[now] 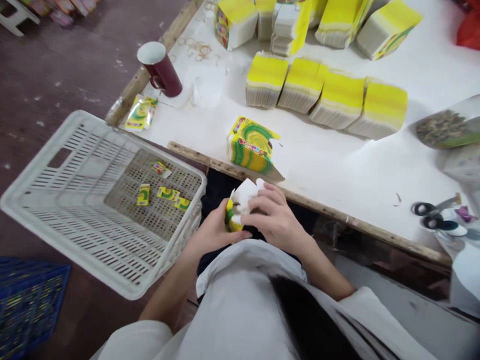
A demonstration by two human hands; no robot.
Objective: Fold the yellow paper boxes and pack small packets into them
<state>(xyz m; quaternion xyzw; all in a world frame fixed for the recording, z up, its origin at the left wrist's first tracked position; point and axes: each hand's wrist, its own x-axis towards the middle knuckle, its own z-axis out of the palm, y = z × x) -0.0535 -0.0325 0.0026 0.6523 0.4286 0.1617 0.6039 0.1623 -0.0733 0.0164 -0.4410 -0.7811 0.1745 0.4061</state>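
A small yellow-green carton (233,223) with white flaps is held near my lap, just off the table edge. My left hand (214,226) is wrapped round its left side, thumb below it. The fingers of my right hand (275,215) are bent against the white flaps on its right side. Just beyond, a yellow and green printed box (249,145) with an open flap stands at the table's front edge. Farther back is a row of yellow-topped carton stacks (266,77).
A white crate (86,250) with several small boxes stands at the left. On the table (337,175) are a maroon mug (165,75), flat yellow packets (141,113), more stacks behind, scissors (431,215) and a bag (442,130) at the right. A blue crate (33,300) is lower left.
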